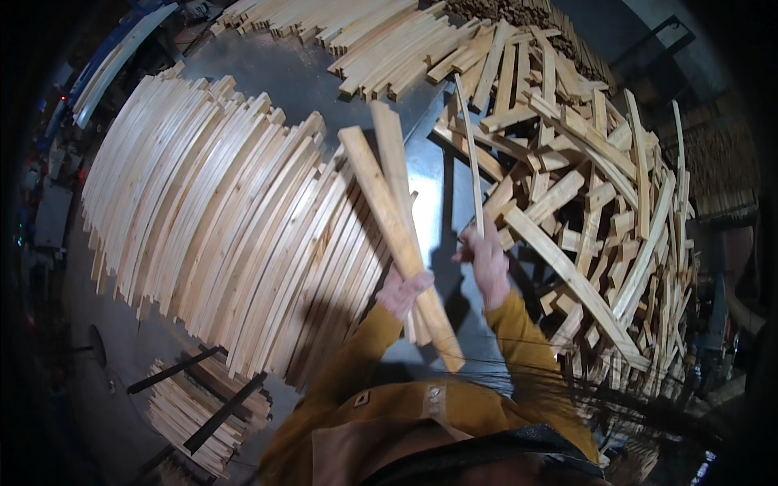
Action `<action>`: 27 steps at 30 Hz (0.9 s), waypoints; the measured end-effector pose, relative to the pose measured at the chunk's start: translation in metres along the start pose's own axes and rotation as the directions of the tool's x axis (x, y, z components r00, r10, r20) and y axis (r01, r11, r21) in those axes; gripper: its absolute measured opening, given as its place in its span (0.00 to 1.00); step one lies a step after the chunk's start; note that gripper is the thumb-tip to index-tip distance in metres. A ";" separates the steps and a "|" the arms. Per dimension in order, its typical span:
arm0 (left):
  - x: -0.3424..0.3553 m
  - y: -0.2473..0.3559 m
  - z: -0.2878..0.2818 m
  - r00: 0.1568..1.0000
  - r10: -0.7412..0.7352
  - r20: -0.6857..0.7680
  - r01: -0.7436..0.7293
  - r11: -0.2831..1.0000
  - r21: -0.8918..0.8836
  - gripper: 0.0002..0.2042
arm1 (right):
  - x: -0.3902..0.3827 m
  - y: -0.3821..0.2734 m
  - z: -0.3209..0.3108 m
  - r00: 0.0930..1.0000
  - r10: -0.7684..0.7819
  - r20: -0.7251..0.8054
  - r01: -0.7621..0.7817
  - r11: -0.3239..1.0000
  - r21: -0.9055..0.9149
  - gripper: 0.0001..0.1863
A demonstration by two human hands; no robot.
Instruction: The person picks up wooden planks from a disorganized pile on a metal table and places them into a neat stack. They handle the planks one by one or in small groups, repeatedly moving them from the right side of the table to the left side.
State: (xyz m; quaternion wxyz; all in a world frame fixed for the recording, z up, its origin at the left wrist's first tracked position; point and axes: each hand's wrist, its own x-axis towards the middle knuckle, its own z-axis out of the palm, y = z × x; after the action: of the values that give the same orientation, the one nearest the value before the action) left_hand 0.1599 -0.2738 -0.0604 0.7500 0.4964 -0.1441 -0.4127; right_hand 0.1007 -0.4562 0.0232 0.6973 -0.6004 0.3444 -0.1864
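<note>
Crossing wooden slats, pale yellow, long

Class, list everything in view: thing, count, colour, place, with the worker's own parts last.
Boards: at least two, tan, centre, crossing
Thin strip: one, pale, right of boards
Strip row: many, pale, left
Far strips: many, pale, top
Jumbled pile: many pieces, tan, right
Low stack: many, pale, lower left
Bars: at least two, black, lower left
Metal surface: one, grey, under strip row
Rest: largely too dark
Left hand: one, gripping boards
Right hand: one, gripping thin strip
Sleeves: two, mustard, lower centre
</note>
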 end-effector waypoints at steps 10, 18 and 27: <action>-0.031 -0.054 0.070 0.840 -0.531 0.116 0.311 0.296 -0.903 0.28 | -0.221 0.078 -0.066 0.926 0.325 0.194 -0.377 0.832 0.406 0.31; -0.119 -0.039 0.073 0.923 -0.265 -0.280 0.385 0.665 0.639 0.54 | -0.250 0.097 -0.045 0.961 0.272 0.040 -0.243 0.906 -0.346 0.31; -0.171 -0.078 0.031 0.963 -0.157 -0.218 0.232 0.896 0.380 0.40 | -0.271 0.150 -0.088 0.903 0.263 0.340 -0.417 0.730 0.542 0.25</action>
State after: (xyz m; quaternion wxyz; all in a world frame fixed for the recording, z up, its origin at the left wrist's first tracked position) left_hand -0.0025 -0.1757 -0.0803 0.5969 0.6873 -0.1061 -0.4001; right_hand -0.1721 -0.3046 -0.0561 0.9099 -0.2908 0.2847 -0.0801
